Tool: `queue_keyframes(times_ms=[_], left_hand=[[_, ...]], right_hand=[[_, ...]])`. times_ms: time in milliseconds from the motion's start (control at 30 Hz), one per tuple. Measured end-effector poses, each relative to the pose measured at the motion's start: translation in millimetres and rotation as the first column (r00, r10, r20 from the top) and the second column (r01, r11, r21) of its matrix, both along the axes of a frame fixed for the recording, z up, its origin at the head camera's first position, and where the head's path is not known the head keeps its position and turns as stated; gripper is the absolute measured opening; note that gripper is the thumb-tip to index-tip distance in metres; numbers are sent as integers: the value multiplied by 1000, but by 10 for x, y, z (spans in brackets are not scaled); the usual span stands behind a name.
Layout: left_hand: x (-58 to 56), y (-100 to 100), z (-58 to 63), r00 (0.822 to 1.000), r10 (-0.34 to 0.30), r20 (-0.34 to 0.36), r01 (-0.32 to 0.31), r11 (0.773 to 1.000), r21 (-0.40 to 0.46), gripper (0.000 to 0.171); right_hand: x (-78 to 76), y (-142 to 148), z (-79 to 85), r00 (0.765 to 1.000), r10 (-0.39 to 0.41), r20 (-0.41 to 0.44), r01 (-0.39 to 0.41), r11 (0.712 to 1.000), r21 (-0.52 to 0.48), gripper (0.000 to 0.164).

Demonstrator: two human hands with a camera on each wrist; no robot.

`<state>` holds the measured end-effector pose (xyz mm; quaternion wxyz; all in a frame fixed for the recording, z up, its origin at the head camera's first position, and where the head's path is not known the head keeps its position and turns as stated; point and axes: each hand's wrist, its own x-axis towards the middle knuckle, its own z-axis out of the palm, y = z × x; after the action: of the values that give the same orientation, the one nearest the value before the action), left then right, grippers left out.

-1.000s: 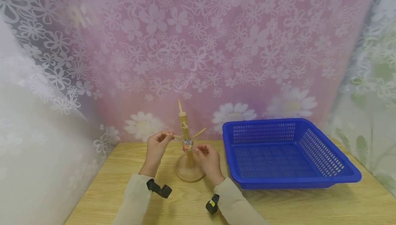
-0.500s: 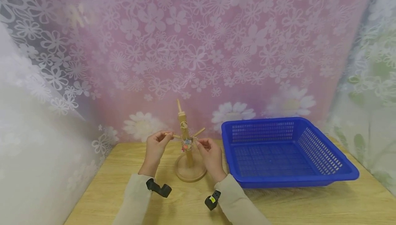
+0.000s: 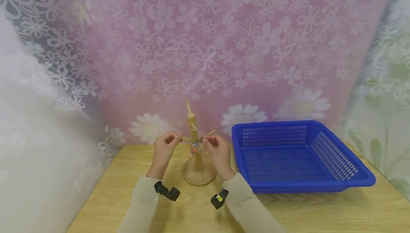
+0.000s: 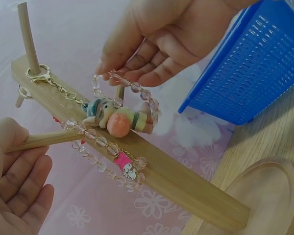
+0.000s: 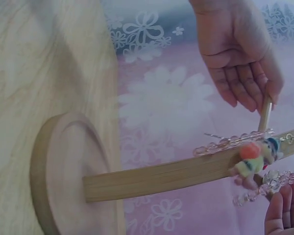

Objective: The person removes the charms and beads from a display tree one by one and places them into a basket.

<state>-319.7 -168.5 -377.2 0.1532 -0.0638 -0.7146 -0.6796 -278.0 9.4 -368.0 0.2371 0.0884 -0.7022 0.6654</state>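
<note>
Sleeves [image 3: 139, 199] in pale beige are reaching in from the bottom of the frame, a black device [image 3: 168, 192] sitting at each cuff, over a wooden table [image 3: 102, 197]. Past them, two hands are keeping apart from each other at lower center. The left hand [image 3: 164, 151] is pinching the left peg [image 4: 46, 140] of a wooden stand [image 3: 198, 165] between thumb and fingertips; a clear pinkish bracelet [image 4: 102, 140] with a pink charm [image 4: 122, 161] is hanging on that peg. The right hand [image 3: 219, 154] is pinching a second string of beads [image 4: 142, 90] beside the right peg [image 3: 210, 132]; whether its loop is resting on the peg, I can't tell. Between the hands, a little figure [image 4: 138, 120] is dangling from the stand by a gold ring [image 4: 37, 72]. Toward the right side, a blue basket [image 3: 314, 186] is sitting on the table. Behind everything, pink flowered cloth [image 3: 205, 41] is filling the upper frame.
</note>
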Motion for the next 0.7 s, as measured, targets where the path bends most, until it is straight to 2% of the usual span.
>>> queue_keyframes(times_ms=[100, 200, 433, 567, 700], left_hand=[[62, 21, 77, 1000, -2, 9, 2, 1000, -6, 17], [94, 23, 91, 1000, -5, 7, 5, 1000, -10, 17], [31, -3, -75, 1000, 19, 5, -19, 1000, -1, 15], [-5, 5, -94, 999, 33, -34, -33, 999, -12, 16], [-32, 18, -77, 999, 23, -37, -23, 1000, 2, 14]], right_hand=[[-109, 0, -56, 1000, -11, 17, 12, 1000, -13, 12], [-206, -1, -124, 999, -34, 20, 34, 999, -6, 12], [-221, 87, -125, 997, -31, 77, 31, 1000, 0, 13], [-261, 166, -67, 997, -39, 60, 39, 999, 0, 14], [-292, 264, -9, 996, -32, 87, 33, 999, -9, 16]])
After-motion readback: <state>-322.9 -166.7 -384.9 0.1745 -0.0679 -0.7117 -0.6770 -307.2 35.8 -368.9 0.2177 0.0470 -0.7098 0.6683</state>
